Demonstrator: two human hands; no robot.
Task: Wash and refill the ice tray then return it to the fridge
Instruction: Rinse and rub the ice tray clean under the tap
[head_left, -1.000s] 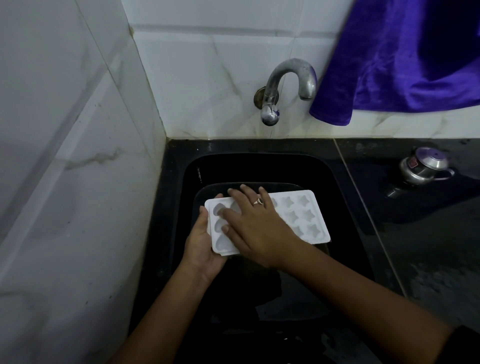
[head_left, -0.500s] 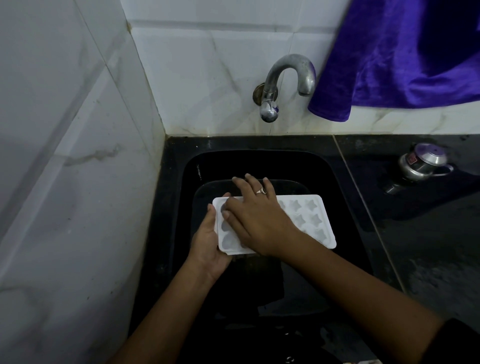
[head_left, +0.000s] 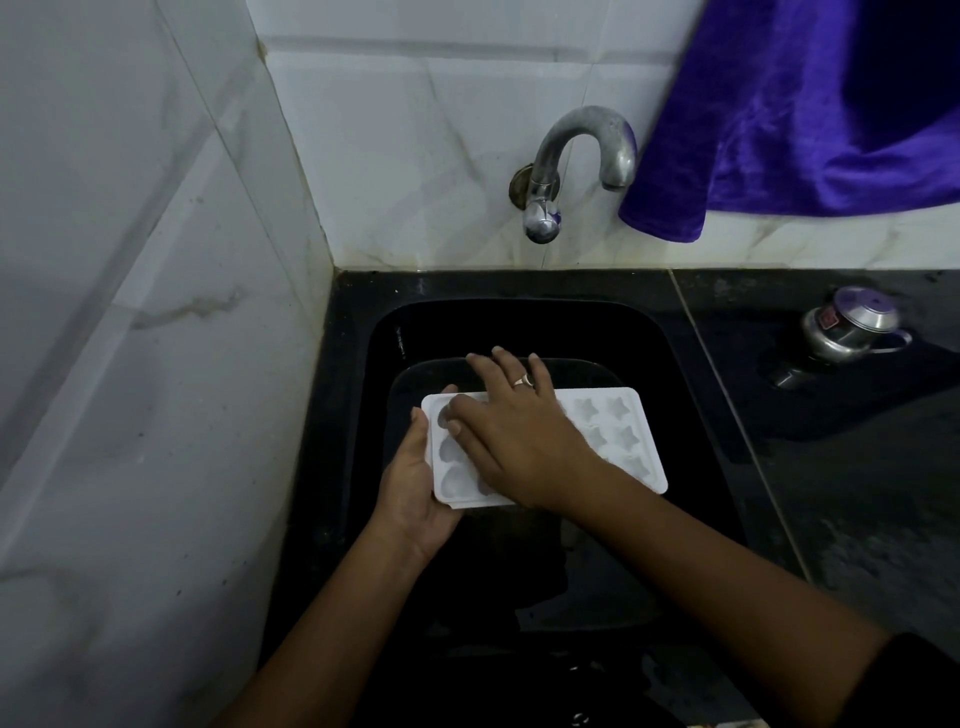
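A white ice tray (head_left: 621, 434) with star and heart shaped moulds is held level over the black sink (head_left: 691, 395). My left hand (head_left: 415, 488) grips the tray's left end from below, thumb on its rim. My right hand (head_left: 511, 428) lies flat across the tray's left half, fingers straight and spread over the moulds, a ring on one finger. The moulds under that hand are hidden. A metal tap (head_left: 571, 166) juts from the tiled wall above the sink; no water runs from it.
White marble tiles (head_left: 156, 364) close in the left side and the back. A purple cloth (head_left: 810, 114) hangs beside the tap at the upper right. A small steel vessel (head_left: 849, 325) stands on the dark counter (head_left: 883, 519) right of the sink.
My right hand has slid slightly up and left across the tray's moulds. The tray has shifted a little to the right in my left hand.
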